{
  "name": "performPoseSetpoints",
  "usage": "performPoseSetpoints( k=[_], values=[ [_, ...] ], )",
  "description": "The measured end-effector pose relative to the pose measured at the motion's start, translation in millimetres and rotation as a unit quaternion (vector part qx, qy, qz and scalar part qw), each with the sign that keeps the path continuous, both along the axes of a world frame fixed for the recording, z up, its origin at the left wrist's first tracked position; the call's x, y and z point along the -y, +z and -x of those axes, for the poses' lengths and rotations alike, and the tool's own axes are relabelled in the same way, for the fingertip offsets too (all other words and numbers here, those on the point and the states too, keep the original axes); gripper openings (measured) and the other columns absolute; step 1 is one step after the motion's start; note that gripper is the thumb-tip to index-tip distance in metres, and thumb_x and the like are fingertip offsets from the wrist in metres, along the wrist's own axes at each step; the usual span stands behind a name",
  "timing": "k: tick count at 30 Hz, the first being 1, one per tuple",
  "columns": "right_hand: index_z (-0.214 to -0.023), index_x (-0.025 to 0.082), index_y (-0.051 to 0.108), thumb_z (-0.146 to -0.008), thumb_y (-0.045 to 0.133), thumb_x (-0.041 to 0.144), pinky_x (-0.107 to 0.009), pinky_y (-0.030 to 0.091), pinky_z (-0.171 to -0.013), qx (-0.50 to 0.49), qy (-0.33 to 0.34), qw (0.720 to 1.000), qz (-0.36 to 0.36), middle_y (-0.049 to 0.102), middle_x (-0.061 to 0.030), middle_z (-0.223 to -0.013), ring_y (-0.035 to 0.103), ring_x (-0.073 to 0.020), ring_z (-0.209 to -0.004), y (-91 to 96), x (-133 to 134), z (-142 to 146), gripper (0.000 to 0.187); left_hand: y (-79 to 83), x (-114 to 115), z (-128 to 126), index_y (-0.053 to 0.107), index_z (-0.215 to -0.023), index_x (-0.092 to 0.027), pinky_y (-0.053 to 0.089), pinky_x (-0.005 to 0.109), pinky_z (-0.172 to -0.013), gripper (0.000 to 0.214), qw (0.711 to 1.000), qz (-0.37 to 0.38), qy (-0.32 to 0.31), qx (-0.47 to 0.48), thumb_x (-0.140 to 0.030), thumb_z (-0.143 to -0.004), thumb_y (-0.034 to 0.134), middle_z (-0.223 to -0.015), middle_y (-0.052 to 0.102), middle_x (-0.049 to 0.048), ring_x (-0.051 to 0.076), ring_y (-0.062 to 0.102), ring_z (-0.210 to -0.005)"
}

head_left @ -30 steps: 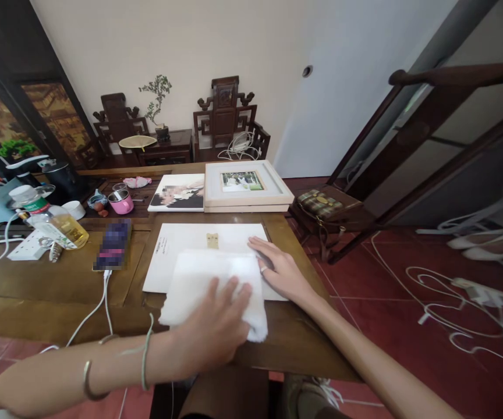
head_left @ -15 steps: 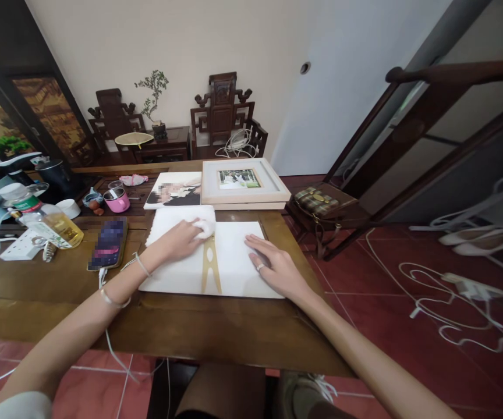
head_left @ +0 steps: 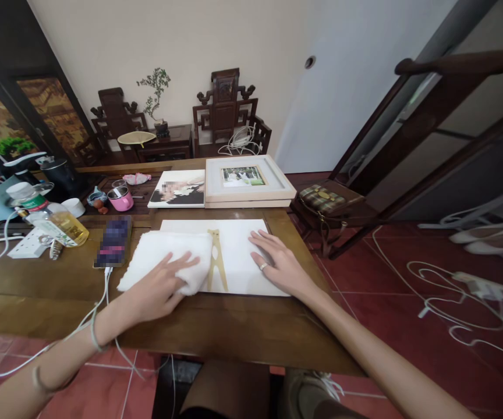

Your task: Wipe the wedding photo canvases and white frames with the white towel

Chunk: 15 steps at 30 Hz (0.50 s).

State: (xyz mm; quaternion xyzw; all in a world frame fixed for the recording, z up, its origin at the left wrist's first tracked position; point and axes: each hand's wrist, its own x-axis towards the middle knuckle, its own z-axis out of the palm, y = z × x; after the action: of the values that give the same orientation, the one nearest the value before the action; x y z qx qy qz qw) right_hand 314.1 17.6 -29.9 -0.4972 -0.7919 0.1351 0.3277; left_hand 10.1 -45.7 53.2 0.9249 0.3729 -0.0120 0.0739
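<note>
A flat white board [head_left: 238, 256] with a gold peg-shaped stand [head_left: 216, 262] on it lies on the wooden table [head_left: 216, 331]. My left hand [head_left: 158, 288] presses a white cloth [head_left: 159, 256] onto the board's left part, fingers spread flat over the cloth. Flat on the board's right edge rests my right hand [head_left: 277, 265], fingers apart, a ring on one finger.
Behind the board lie a framed photo [head_left: 247, 180] and a photo print [head_left: 179, 189]. Left of the cloth are a phone [head_left: 112, 241] on a white cable, a bottle of yellow liquid [head_left: 62, 227], a pink cup [head_left: 120, 201] and a power strip [head_left: 28, 244]. Cables trail over the red floor at right.
My left hand swept the cloth from the near edge up to the far left corner, then back toward me along the board's left side. The right hand stayed put.
</note>
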Motion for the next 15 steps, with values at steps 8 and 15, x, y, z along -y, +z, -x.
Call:
performPoseSetpoints(
  k=[8, 15],
  values=[
    [-0.124, 0.011, 0.061, -0.091, 0.045, 0.035, -0.053, 0.037, -0.111, 0.001, 0.003, 1.000, 0.007, 0.057, -0.0156, -0.136, 0.042, -0.0282, -0.135, -0.3, 1.4, -1.3, 0.043, -17.9, -92.9, -1.8, 0.067, -0.086, -0.015, 0.017, 0.055, -0.116, 0.031, 0.996, -0.049, 0.061, 0.050, -0.035, -0.097, 0.046, -0.149, 0.040, 0.0082, 0.026, 0.021, -0.145],
    [-0.125, 0.008, 0.060, -0.092, 0.044, 0.035, -0.051, 0.037, -0.111, -0.001, 0.007, 1.000, 0.000, 0.057, -0.0171, -0.136, 0.042, -0.0280, -0.136, -1.9, 1.3, -1.7, 0.045, -13.9, -39.9, 9.2, 0.065, -0.074, -0.016, 0.018, 0.052, -0.118, 0.026, 0.998, -0.044, 0.017, 0.052, -0.015, -0.090, 0.045, -0.149, 0.040, 0.0069, 0.025, 0.025, -0.144]
  ],
)
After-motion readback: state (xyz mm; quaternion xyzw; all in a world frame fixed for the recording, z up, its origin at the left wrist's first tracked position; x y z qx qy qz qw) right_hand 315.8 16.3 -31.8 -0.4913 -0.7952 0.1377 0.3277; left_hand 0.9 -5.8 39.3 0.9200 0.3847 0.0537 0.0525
